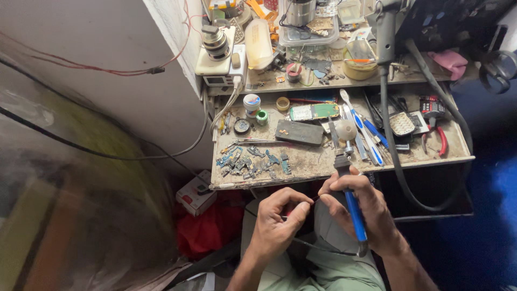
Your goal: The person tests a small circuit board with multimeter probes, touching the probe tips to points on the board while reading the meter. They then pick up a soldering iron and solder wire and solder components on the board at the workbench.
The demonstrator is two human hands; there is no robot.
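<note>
My right hand (360, 211) grips a soldering iron with a blue handle (354, 213); its grey tip end points up toward the bench edge. The iron's thin black cord trails from the handle's lower end across my lap. My left hand (277, 220) pinches a small part or thin wire between thumb and fingers, right beside my right hand's fingers; what it holds is too small to tell. Both hands hover over my lap, just below the front edge of the worn wooden bench (301, 164).
On the bench lie a dark phone (299, 132), a green circuit board (315, 111), several small blue boards (250, 160), tweezers (253, 141), brushes, small pots and red-handled pliers (439, 137). A thick black hose (390, 134) loops over the bench. A white wall stands at left with wires.
</note>
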